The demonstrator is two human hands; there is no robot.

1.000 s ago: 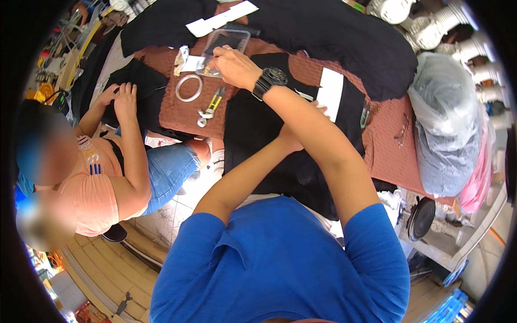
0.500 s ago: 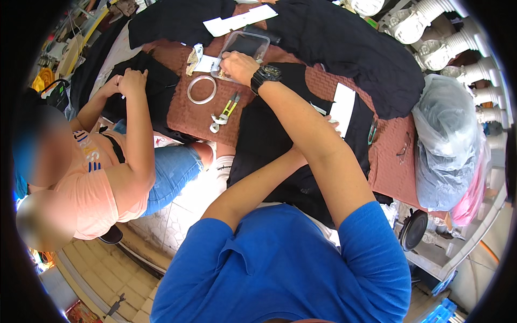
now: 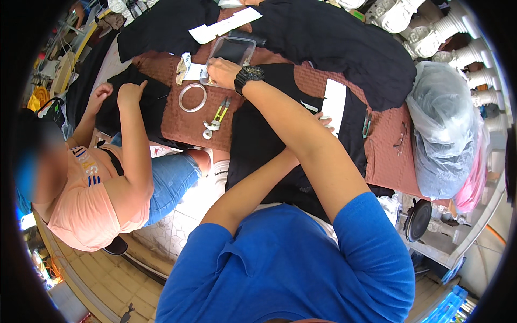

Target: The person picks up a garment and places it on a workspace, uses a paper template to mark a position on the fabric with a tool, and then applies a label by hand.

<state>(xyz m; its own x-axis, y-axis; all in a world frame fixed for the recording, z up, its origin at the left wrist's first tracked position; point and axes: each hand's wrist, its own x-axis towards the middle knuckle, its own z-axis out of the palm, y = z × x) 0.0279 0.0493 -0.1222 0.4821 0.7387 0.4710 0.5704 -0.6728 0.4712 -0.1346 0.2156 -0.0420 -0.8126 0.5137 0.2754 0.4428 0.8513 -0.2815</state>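
My arms are crossed, the right over the left. My right hand, with a black watch above it, dips into the near left part of a clear plastic container. Its fingers are bent together over small bits that I cannot make out. My left hand lies on black fabric, partly hidden behind my right forearm; the fingers that show are stretched out, touching the edge of a white paper strip. Left of the fabric lie yellow-handled snips and a clear ring-shaped roll.
A co-worker in a peach shirt sits at the left, hands raised over black cloth. Another white strip and more black cloth cover the far side. Glasses and a large plastic-wrapped bundle are at the right.
The view has shifted slightly. My right hand stays in the container and my left on the fabric by the strip. The co-worker's hands, together before, have come apart.
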